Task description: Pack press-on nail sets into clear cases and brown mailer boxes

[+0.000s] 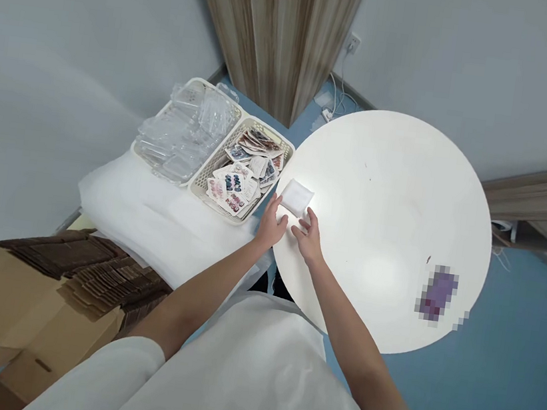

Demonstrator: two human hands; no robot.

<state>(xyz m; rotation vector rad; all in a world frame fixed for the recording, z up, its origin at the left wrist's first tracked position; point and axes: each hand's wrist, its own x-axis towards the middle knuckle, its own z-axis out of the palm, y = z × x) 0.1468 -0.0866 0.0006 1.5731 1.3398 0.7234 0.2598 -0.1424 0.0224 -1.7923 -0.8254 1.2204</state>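
A small white square packet (pixel 297 198) lies near the left edge of the round white table (pixel 398 174). My left hand (pixel 271 225) is at its lower left corner, thumb and fingers apart, with a fingertip at the packet's edge. On the other side, my right hand (pixel 309 238) has its fingers spread, the fingertips close to the packet's lower right corner. Whether either hand presses on the packet is hard to tell. Neither hand is closed around anything.
Left of the table, a basket (pixel 195 189) holds printed cards (pixel 236 183); another holds clear plastic cases (pixel 182 129). White sheet material (pixel 151 216) lies before them, above folded cardboard boxes (pixel 23 306). A blurred purple object (pixel 438 292) is on the table's right side.
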